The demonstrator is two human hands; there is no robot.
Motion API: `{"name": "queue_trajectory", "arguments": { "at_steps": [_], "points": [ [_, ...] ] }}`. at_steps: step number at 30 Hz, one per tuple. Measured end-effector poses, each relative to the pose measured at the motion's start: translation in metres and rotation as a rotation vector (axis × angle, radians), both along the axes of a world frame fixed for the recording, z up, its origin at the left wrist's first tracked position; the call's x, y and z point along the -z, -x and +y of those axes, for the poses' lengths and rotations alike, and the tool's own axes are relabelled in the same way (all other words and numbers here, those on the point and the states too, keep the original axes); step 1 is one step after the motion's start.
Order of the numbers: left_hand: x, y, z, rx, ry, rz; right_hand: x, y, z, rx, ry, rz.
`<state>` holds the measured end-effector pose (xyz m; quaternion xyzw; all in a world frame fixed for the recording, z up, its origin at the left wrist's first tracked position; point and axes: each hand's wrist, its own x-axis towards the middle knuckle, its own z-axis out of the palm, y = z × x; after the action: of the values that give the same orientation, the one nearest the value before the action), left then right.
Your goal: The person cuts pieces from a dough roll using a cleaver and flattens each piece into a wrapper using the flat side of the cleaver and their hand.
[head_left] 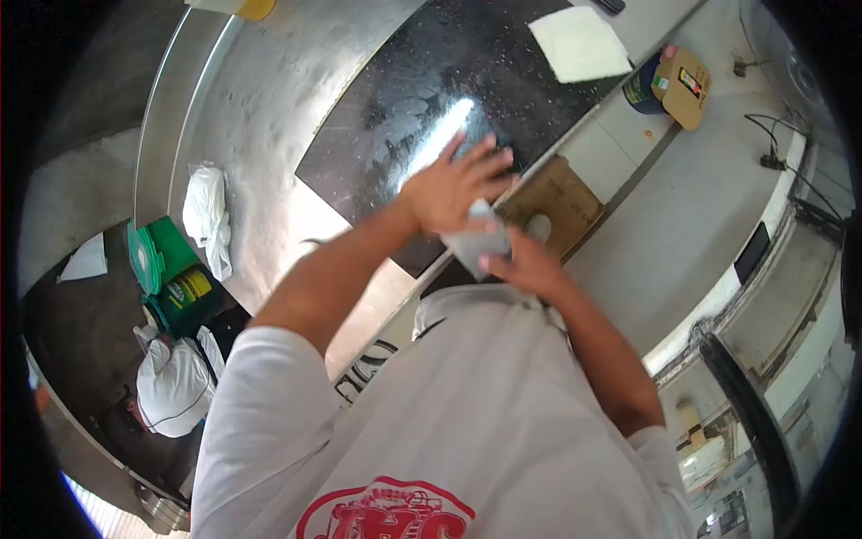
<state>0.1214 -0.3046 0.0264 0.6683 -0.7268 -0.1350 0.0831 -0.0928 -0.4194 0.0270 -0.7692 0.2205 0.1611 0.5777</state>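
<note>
1. Right hand (532,263), middle of the frame, had its fingers curled in and looked to be pinching the grey piece (474,248) by its right side.
2. Grey piece sat mid-frame, just off the slab's near edge. Too blurry to name, but I'd guess thin, light, kinda bendy, maybe slick, not very fragile. Flat edge grip seemed best, thumb on top.
3. Left hand (446,192) was spread, just above it; couldn't tell if its thumb touched.
4. Black slab (359,144) ran behind, upper middle, shiny.
5. White cloth (579,45) lay flat, upper right.
</note>
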Motion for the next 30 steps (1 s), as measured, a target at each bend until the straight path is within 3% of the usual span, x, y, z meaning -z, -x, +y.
{"name": "queue_trajectory", "arguments": {
  "at_steps": [3, 5, 6, 11, 13, 15, 17, 19, 20, 21, 22, 23, 26, 30],
  "points": [
    [0.007, 0.008, -0.012, 0.042, 0.02, 0.005, 0.026, 0.022, 0.007, -0.008, 0.228, -0.064],
    [0.022, 0.013, -0.029, 0.045, 0.21, 0.006, 0.001, 0.011, -0.012, 0.015, 0.25, 0.208],
    [0.015, 0.015, -0.036, 0.046, 0.173, -0.016, -0.014, -0.003, -0.026, 0.005, 0.225, 0.336],
    [0.009, -0.033, -0.081, 0.02, 0.29, -0.129, -0.03, -0.037, -0.048, 0.078, 0.43, 0.094],
    [-0.003, -0.047, -0.085, -0.089, 0.414, -0.239, -0.032, -0.046, -0.057, 0.088, 0.467, 0.077],
    [-0.021, -0.059, -0.073, -0.355, 0.544, -0.156, -0.013, -0.04, -0.056, 0.253, 0.453, -0.043],
    [-0.027, -0.08, -0.045, -0.484, 0.71, -0.036, -0.028, -0.043, -0.049, 0.244, 0.419, 0.105],
    [-0.031, -0.092, 0.002, -0.591, 0.6, 0.092, -0.018, -0.036, -0.035, 0.402, 0.527, 0.092],
    [-0.026, -0.088, 0.026, -0.601, 0.588, 0.104, -0.023, -0.042, 0.0, 0.456, 0.537, 0.217],
    [-0.022, -0.081, 0.051, -0.668, 0.589, 0.172, 0.006, -0.03, 0.031, 0.36, 0.504, 0.011],
    [-0.02, -0.076, 0.072, -0.732, 0.604, 0.23, 0.0, -0.031, 0.069, 0.376, 0.431, -0.038],
    [-0.013, -0.068, 0.09, -0.758, 0.567, 0.262, 0.017, -0.029, 0.088, 0.34, 0.379, 0.008],
    [0.001, -0.044, 0.116, -0.717, 0.454, 0.391, -0.006, -0.04, 0.092, 0.243, 0.321, 0.124],
    [-0.002, -0.011, 0.106, -0.623, 0.269, 0.248, -0.028, -0.038, 0.065, 0.107, 0.266, 0.042]
  ]
}}
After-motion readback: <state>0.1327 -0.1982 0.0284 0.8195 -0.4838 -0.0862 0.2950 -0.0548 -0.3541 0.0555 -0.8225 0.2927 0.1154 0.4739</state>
